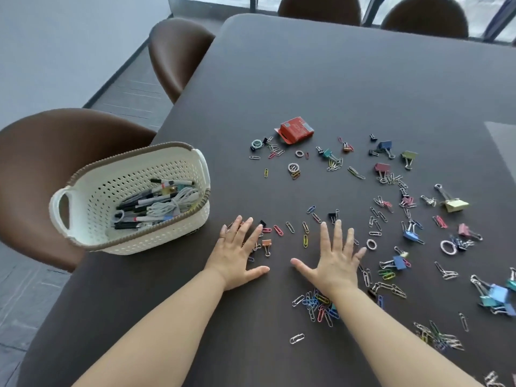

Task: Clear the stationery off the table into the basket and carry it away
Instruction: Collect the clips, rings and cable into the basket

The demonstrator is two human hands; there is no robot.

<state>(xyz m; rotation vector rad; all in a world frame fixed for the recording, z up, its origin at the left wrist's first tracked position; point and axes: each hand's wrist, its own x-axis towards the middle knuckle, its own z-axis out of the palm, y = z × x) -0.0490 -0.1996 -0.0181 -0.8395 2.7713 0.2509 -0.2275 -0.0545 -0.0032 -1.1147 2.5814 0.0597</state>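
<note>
A white perforated basket (92, 191) with a brown rim stands at the table's left edge, holding pens (139, 202) and a coiled white cable (173, 203). Coloured paper clips (315, 303) and binder clips (410, 233) lie scattered over the dark table (335, 79), with a red cardboard box (296, 128) further back. My left hand (237, 252) lies flat with fingers spread just right of the basket, covering a few clips. My right hand (335, 258) lies flat with fingers spread in the middle of the scatter. Neither hand holds anything.
Two brown chairs (55, 163) stand along the table's left side, one right behind the basket, and two more (418, 15) at the far end. Rubber bands (448, 247) lie among the clips. More clips run off toward the right and lower right edge.
</note>
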